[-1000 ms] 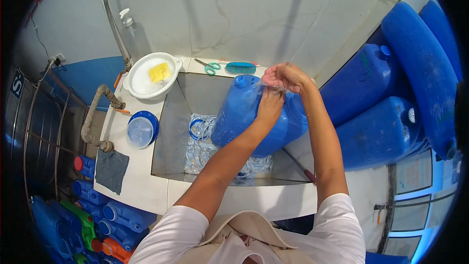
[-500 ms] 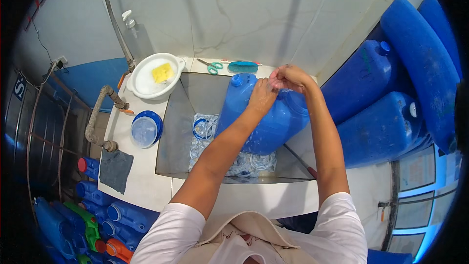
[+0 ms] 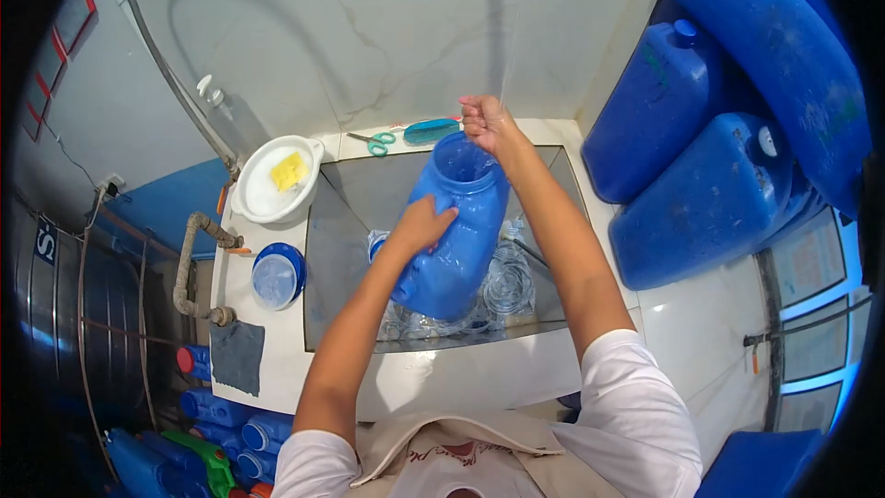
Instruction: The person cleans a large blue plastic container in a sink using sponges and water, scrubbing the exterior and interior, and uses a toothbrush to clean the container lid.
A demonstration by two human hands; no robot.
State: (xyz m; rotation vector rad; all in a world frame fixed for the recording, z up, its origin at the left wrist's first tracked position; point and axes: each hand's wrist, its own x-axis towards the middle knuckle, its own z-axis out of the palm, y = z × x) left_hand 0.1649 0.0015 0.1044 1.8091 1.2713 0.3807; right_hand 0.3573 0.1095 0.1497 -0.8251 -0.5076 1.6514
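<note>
A large blue plastic jug (image 3: 458,258) with a wide open mouth stands tilted in the sink (image 3: 334,263), its mouth turned up and toward the back wall. Wrapped round the handle area on its upper side is my left hand (image 3: 426,224), with the thumb pointing right. At the far edge of the mouth my right hand (image 3: 489,124) is raised, fingers curled in; whether they hold anything is hidden. A thin stream of water (image 3: 513,46) falls onto my right wrist and hand. Beneath the jug lie several clear, ring-shaped plastic pieces (image 3: 507,284), partly covered by it.
On the left counter are a white basin (image 3: 241,207) of suds with a yellow sponge (image 3: 289,171), round lids (image 3: 277,278) and a grey cloth (image 3: 238,357). Scissors (image 3: 376,144) and a teal brush (image 3: 430,132) lie behind the sink. Big blue containers (image 3: 701,212) stand right.
The jug has turned so its open mouth faces up. My hands, together at its top before, are apart: the left has moved down onto its side, the right stays by the mouth under running water.
</note>
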